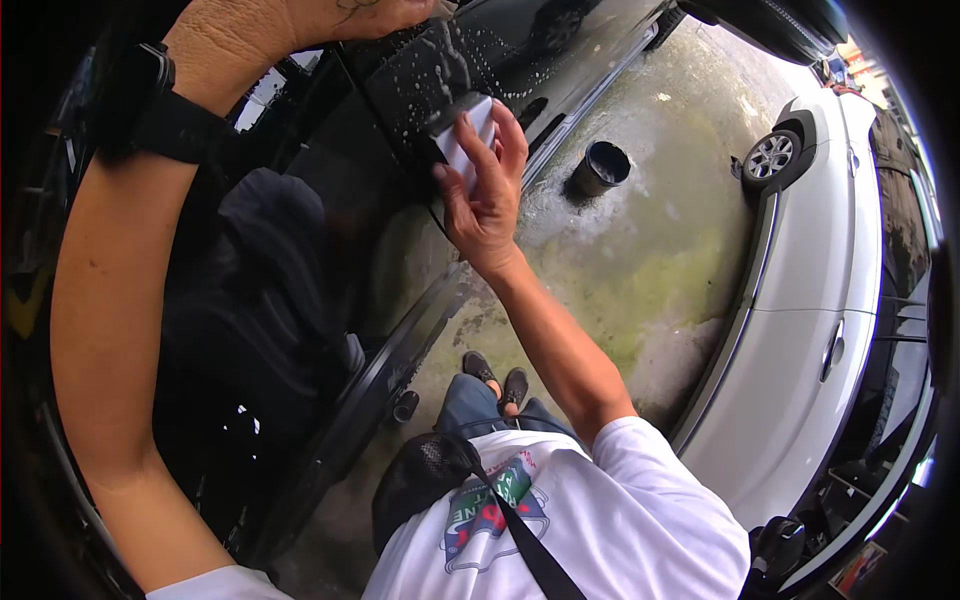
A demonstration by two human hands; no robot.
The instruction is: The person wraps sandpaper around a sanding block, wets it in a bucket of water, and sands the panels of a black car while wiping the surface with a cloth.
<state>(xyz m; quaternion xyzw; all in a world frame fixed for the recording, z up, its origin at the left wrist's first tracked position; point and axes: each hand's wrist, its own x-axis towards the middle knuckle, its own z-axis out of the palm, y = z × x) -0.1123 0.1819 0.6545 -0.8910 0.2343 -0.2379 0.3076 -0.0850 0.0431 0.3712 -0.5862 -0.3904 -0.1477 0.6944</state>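
My right hand grips a hand-sized block with a pale lilac side and a dark edge. Its dark edge is against the wet panel of a glossy black car. Fingers and thumb are closed around the block's sides. A whitish wet streak and scattered droplets mark the paint above it. At the top edge my left hand is partly cut off. Its fingers look closed near the start of the streak, around something I cannot make out. A dark watch sits on that wrist.
On the wet concrete floor stands a black bucket, right of the black car. A white car is parked along the right side. My feet are beside the black car's lower edge, and a black bag hangs at my waist.
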